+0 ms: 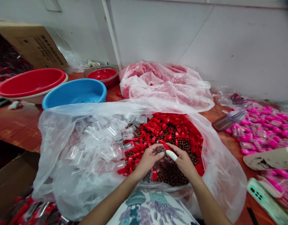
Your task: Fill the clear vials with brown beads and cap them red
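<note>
My left hand (151, 158) and my right hand (180, 157) meet over an open plastic bag (219, 168). Between their fingertips is a small red plastic piece (166, 146), partly covered by the fingers. A white wrap covers my right thumb. Inside the bag, clear plastic covers (108, 132) lie heaped on the left, red plastic pieces (155, 126) lie at the middle and right, and brown beads (173, 172) fill the part below my hands.
A blue basin (76, 92), red basins (36, 82) and a cardboard box (32, 45) stand at the left. Behind is a filled bag (162, 84). Pink items (265, 125), a bottle (270, 158) and a phone (267, 200) lie right.
</note>
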### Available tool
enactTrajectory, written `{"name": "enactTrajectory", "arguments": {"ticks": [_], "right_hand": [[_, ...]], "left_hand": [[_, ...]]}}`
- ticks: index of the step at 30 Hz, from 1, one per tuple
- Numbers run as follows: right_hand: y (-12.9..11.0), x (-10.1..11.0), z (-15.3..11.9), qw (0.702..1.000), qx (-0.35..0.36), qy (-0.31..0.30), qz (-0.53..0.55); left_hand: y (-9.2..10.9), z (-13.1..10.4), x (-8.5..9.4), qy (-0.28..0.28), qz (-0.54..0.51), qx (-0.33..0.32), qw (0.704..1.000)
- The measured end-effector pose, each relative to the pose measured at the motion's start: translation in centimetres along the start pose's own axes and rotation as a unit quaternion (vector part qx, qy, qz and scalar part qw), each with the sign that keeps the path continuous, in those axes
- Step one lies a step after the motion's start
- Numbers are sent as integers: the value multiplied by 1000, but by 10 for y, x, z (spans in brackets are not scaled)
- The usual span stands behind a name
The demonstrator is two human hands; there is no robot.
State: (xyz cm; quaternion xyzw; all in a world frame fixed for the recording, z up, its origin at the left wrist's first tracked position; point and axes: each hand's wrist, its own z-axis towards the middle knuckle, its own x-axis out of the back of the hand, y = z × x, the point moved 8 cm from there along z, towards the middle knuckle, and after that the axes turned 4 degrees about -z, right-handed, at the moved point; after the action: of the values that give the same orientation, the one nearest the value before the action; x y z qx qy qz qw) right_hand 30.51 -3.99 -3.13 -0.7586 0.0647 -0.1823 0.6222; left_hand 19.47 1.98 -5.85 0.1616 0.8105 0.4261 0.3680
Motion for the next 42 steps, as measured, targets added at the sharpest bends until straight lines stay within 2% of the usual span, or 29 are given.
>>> {"name": "enactTrajectory", "arguments": {"ticks": [6, 8, 10, 12, 18, 23, 26, 31, 37, 42], "right_hand": [[23, 14, -3, 998, -52, 32, 33], [24, 29, -6, 994, -28, 93, -46], [16, 43, -11, 975, 7, 170, -141], [9, 46, -15, 967, 24, 192, -165], [-9, 26, -22, 992, 45, 113, -41], [-15, 15, -22, 995, 71, 45, -46], [-14, 18, -21, 992, 79, 48, -81], [-11, 28, -20, 985, 81, 87, -128], [-12, 16, -26, 981, 112, 57, -150], [-19, 12, -36, 961, 159, 84, -210]], "left_hand": [[0, -2, -2, -9, 28, -11, 1000], [0, -4, -3, -12, 28, -18, 999], [1, -5, -3, -12, 23, -22, 999], [0, -5, -4, -10, 11, -20, 1000], [-2, -8, -11, -43, -41, 22, 998], [-2, -9, -11, -49, -24, 28, 998], [-7, -9, -10, -52, -31, 34, 998], [-6, -9, -7, -44, -25, 26, 998], [-2, -9, -8, -26, -22, 13, 999], [-2, -9, -9, -25, -1, -11, 1000]]}}
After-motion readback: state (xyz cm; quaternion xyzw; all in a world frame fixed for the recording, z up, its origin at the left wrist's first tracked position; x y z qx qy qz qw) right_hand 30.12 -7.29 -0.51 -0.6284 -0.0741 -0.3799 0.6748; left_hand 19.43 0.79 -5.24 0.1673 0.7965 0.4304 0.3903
